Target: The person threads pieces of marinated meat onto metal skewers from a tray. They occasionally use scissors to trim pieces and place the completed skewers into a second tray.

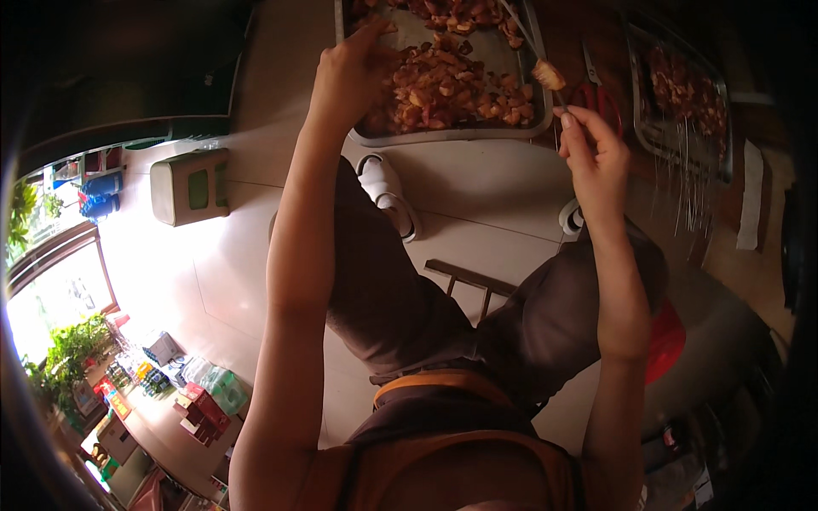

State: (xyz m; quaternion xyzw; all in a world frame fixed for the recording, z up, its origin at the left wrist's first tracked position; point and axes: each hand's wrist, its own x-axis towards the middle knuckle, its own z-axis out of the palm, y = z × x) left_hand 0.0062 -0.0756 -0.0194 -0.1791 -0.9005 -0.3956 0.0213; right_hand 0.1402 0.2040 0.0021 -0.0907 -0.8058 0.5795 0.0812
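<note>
My right hand (594, 157) pinches a thin metal skewer (530, 38) between thumb and fingers. One piece of meat (549, 75) is threaded on it, close above my fingertips. The skewer slants up and left across the right rim of a large metal tray (460, 134). Cut, reddish-brown meat chunks (434, 85) are heaped in that tray, with a bare patch of its bottom showing between heaps. Over the tray's left side reaches my left hand (354, 68), bent down at the meat. Its fingers are dark and blurred, so their grip cannot be made out.
Red-handled scissors (596, 98) lie right of the tray. Beyond them, a second tray (726, 145) holds loaded skewers (686, 170), their ends sticking out over the near edge. A pale strip (750, 196) lies farther right. A beige bin-like box (189, 187) stands on the floor at left.
</note>
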